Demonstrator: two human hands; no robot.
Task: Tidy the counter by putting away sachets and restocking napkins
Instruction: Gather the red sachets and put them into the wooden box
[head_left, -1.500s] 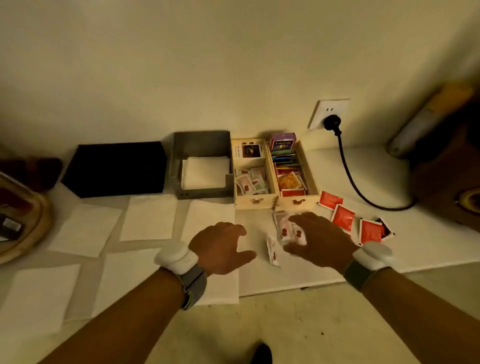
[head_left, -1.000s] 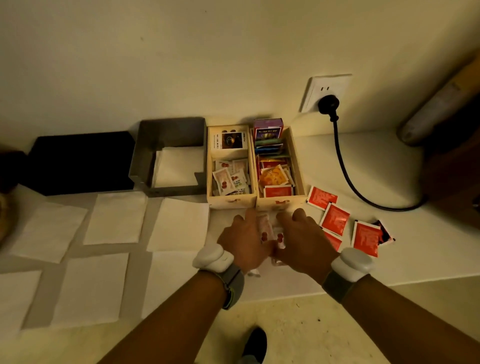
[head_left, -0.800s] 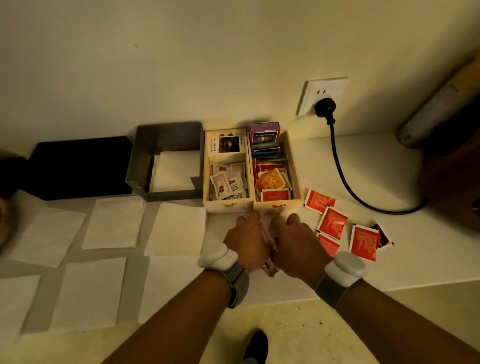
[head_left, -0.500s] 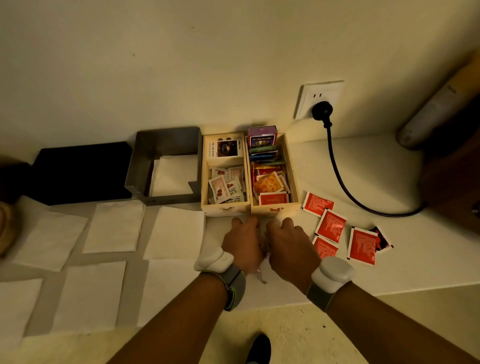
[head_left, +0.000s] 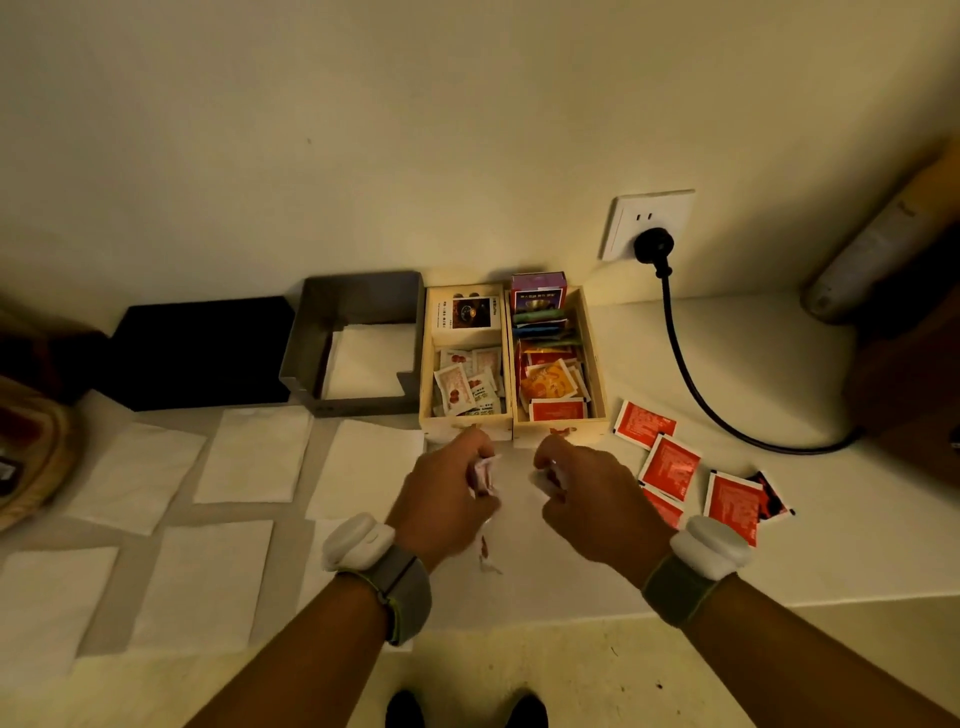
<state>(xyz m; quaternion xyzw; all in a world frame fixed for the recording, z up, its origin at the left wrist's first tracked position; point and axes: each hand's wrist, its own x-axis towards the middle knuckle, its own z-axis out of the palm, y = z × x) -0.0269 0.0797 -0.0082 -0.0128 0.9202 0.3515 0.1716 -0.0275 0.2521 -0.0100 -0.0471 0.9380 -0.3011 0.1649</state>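
Brimming wooden boxes (head_left: 511, 426) — sachets (head_left: 465, 387) inside

The bench (head_left: 727, 561) is smooth, matt and white. At 12 o'clock from the hands, the two sachet boxes (head_left: 511, 431) are pale bare wood with a dull finish; at 11 o'clock the napkin holder (head_left: 358, 304) is brushed grey metal, faintly shiny. The napkins (head_left: 254, 457) at 9 o'clock are soft, matt white paper. The red sachets (head_left: 670, 465) at 3 o'clock look like slick, lightly glossy foil or plastic. The wall socket (head_left: 649, 223) at 1 o'clock is glossy white plastic, its cable (head_left: 691, 384) matt black rubber. Each wrist carries a smooth white plastic unit (head_left: 358, 540) on a grey woven cloth band
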